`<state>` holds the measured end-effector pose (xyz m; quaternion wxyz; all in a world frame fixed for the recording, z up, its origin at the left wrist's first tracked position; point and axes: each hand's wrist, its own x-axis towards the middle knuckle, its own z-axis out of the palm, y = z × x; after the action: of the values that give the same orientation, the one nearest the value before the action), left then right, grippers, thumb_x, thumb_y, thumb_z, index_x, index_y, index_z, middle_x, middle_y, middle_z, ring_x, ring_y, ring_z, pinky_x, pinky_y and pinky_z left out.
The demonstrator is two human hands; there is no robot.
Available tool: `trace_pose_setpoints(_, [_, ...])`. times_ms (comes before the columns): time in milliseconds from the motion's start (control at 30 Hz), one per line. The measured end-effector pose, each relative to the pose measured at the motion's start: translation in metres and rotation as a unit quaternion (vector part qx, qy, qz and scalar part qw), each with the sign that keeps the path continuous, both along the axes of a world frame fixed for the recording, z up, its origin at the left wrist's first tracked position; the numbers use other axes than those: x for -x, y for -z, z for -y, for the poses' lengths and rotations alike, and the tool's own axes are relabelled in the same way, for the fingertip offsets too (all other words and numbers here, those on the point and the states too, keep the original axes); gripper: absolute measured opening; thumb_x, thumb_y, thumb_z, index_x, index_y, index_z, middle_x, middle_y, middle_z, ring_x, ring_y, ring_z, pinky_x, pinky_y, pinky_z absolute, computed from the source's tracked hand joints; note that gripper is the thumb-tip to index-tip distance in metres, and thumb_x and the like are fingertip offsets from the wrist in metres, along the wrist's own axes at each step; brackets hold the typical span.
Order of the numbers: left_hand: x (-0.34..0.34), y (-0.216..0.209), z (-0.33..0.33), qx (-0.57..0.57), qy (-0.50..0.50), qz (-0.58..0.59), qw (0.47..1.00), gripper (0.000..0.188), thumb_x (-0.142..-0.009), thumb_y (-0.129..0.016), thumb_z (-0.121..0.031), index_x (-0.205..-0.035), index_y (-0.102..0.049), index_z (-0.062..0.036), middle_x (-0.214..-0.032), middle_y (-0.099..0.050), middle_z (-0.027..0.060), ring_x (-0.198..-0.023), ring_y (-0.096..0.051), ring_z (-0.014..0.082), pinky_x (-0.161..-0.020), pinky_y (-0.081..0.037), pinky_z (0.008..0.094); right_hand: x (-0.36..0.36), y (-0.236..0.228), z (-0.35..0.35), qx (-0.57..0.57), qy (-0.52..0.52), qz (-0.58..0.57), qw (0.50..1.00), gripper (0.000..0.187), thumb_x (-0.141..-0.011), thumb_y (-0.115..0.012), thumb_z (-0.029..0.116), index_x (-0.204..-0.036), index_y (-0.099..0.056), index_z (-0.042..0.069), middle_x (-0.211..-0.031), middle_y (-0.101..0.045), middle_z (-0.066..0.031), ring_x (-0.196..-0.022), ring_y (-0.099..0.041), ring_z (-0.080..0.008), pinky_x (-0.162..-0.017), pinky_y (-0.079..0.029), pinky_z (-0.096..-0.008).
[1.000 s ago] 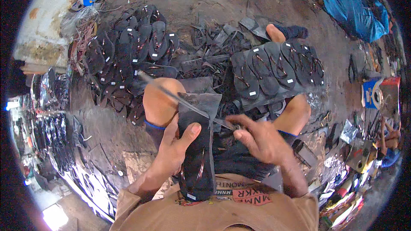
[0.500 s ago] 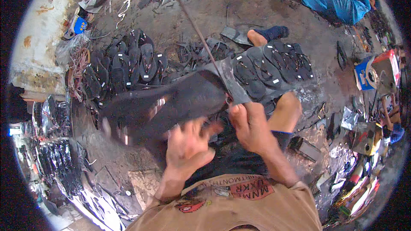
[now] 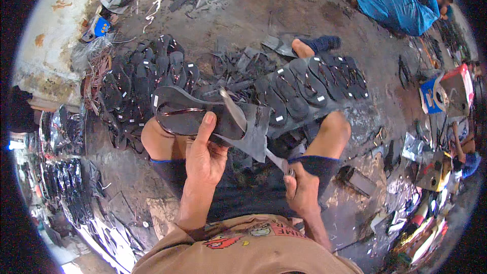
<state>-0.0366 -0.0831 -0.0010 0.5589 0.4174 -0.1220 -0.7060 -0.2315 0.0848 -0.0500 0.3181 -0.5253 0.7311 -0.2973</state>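
My left hand [image 3: 205,160] grips a black flip-flop sandal [image 3: 195,109], its thumb on top near the strap and its fingers underneath. The sandal has a shiny dark strap and a small white label at its left end. A grey-black flap of sheet material [image 3: 259,128] juts from the sandal's right end. My right hand [image 3: 304,190] is closed round the lower end of a knife [image 3: 276,161]. Its blade runs up-left behind the flap, and a curved, pale part shows beside the sole's edge.
Finished-looking black sandals stand in rows at the left [image 3: 175,71] and right [image 3: 304,83]. Dark scraps [image 3: 238,68] lie between them. My bare knees flank the work. A blue plastic bundle [image 3: 398,2] sits far right, and boxes [image 3: 433,91] stand along the right side.
The sandal, blurred and larger before, is now lower and steady, with its strap side up. My left hand has closed on it. My right hand and the knife have moved down.
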Motion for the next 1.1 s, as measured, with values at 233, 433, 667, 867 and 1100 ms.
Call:
trace_pose_setpoints(233, [-0.022,0.019,-0.022,0.045,0.099,0.023,0.994,0.045,-0.097,-0.073,-0.014,-0.137,-0.055,-0.002,-0.125,-0.069,0.014,-0.112,-0.071,0.0292,-0.095,-0.062,0.0484,0.03,-0.04,0.042,-0.003,-0.135,-0.025,0.99,0.038,-0.103,-0.058,0.044,-0.108,-0.061,0.006,-0.074,-0.064,-0.0222,-0.076,-0.065,-0.0473,-0.065,-0.047,-0.0542])
trace_pose_setpoints(433, [-0.023,0.017,-0.041,0.021,0.114,0.147,0.982,0.059,-0.087,-0.081,-0.013,-0.137,-0.052,-0.0013,-0.112,-0.071,0.0089,-0.101,-0.074,0.026,-0.088,-0.064,0.0451,0.024,-0.043,0.072,-0.066,-0.242,0.031,0.968,0.036,-0.104,-0.056,0.04,-0.119,-0.06,0.008,-0.085,-0.07,-0.0258,-0.083,-0.068,-0.0495,-0.072,-0.05,-0.0596])
trace_pose_setpoints(667, [-0.034,0.0,-0.057,-0.069,0.146,0.179,0.971,0.046,-0.086,-0.078,-0.005,-0.129,-0.061,0.0002,-0.115,-0.072,0.0092,-0.103,-0.072,0.0215,-0.092,-0.06,0.0379,-0.032,-0.009,0.103,0.03,-0.041,0.234,0.971,0.026,-0.104,-0.053,0.026,-0.111,-0.063,0.004,-0.087,-0.067,-0.0262,-0.083,-0.067,-0.0467,-0.073,-0.05,-0.0546])
trace_pose_setpoints(867, [-0.047,-0.027,0.042,0.152,-0.076,0.032,0.985,0.069,-0.089,-0.074,-0.017,-0.148,-0.042,-0.0012,-0.135,-0.058,0.0214,-0.128,-0.057,0.0334,-0.11,-0.049,0.0471,0.107,0.052,0.018,0.053,0.405,0.238,0.881,0.049,-0.109,-0.042,0.051,-0.108,-0.065,0.008,-0.074,-0.052,-0.0012,-0.061,-0.049,-0.0144,-0.055,-0.04,-0.0279])
trace_pose_setpoints(1100, [-0.014,0.131,0.118,0.041,-0.065,0.199,0.977,0.071,-0.093,-0.07,-0.05,-0.143,-0.047,-0.0056,-0.139,-0.053,0.0145,-0.129,-0.053,0.0308,-0.103,-0.048,0.0487,0.21,0.076,-0.131,0.131,0.582,0.119,0.793,0.049,-0.11,-0.041,0.058,-0.108,-0.062,0.013,-0.07,-0.049,0.0026,-0.053,-0.044,-0.0086,-0.047,-0.038,-0.0263])
